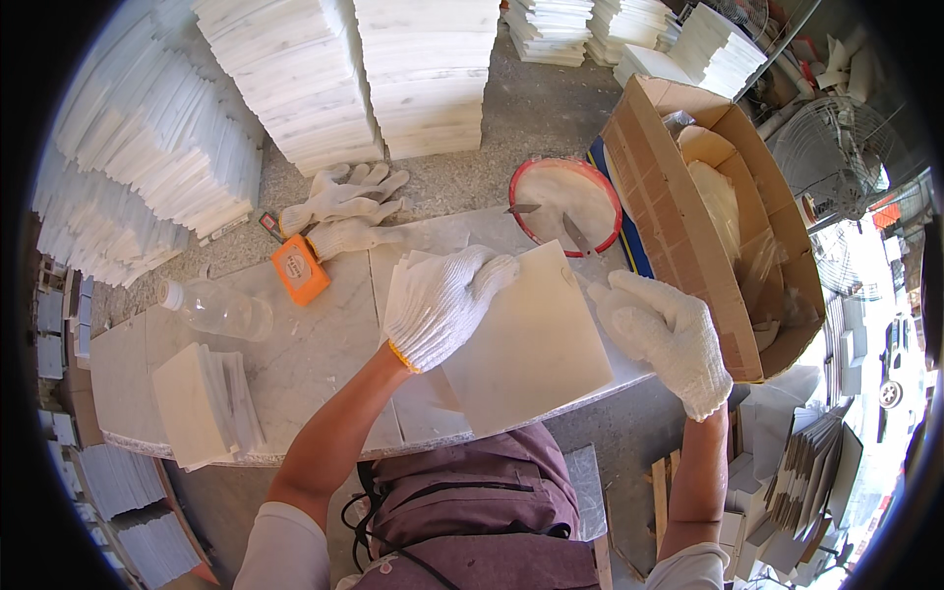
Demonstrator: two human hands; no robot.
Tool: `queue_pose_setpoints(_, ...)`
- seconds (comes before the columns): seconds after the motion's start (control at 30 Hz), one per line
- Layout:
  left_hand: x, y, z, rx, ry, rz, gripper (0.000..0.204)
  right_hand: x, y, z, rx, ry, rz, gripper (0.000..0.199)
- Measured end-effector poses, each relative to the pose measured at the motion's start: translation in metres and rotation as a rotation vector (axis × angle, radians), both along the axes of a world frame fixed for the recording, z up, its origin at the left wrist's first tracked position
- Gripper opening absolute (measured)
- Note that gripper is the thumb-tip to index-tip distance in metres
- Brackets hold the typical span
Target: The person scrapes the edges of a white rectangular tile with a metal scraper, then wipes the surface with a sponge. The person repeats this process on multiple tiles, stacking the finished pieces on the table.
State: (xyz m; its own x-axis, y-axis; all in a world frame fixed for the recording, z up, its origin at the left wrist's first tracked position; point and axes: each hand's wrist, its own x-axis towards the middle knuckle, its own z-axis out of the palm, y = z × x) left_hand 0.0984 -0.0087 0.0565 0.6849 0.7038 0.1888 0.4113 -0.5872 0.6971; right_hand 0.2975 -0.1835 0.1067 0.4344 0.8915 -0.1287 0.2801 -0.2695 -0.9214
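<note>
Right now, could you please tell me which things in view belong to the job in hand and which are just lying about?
Seemingly in use:
flat pale stone-like tile, at the white-gloved left hand and right hand
perhaps the round red-rimmed bowl with grey blades

Apparently lying about:
clear plastic bottle
boxy orange object
spare white knit gloves
brown cardboard box

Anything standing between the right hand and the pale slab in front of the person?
Nothing visible. The right hand is by the right edge of the pale slab; whether they touch is unclear. The red-rimmed bowl and cardboard box lie farther off, outside that gap.
</note>
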Motion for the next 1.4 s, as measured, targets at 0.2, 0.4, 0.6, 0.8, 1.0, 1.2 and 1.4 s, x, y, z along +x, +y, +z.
queue_pose_setpoints(0.2, -0.002, 0.001, -0.004, 0.002, 0.005, -0.011, 0.026, -0.001, 0.002, 0.003, -0.002, -0.074, 0.028, 0.042)
queue_pose_setpoints(0.4, 0.000, 0.001, -0.002, 0.017, 0.007, -0.004, 0.026, -0.001, 0.002, 0.005, -0.014, -0.072, 0.015, 0.041)
queue_pose_setpoints(0.6, 0.000, 0.000, -0.003, 0.044, -0.038, -0.004, 0.027, 0.001, 0.002, -0.002, 0.036, -0.051, 0.014, 0.041)
queue_pose_setpoints(0.8, 0.000, 0.000, 0.000, 0.044, -0.043, -0.010, 0.027, 0.000, 0.003, 0.000, 0.018, -0.066, 0.010, 0.040)
queue_pose_setpoints(1.0, 0.001, 0.000, -0.005, 0.062, -0.053, -0.021, 0.025, 0.002, 0.001, -0.003, 0.037, -0.042, 0.001, 0.040)
queue_pose_setpoints(1.2, 0.001, -0.001, -0.004, 0.062, 0.004, 0.000, 0.028, -0.002, -0.009, -0.012, 0.187, 0.194, -0.125, 0.051)
queue_pose_setpoints(1.4, 0.001, 0.001, 0.003, 0.060, 0.046, -0.005, 0.028, -0.005, -0.044, -0.057, 0.339, 0.384, -0.168, 0.030)
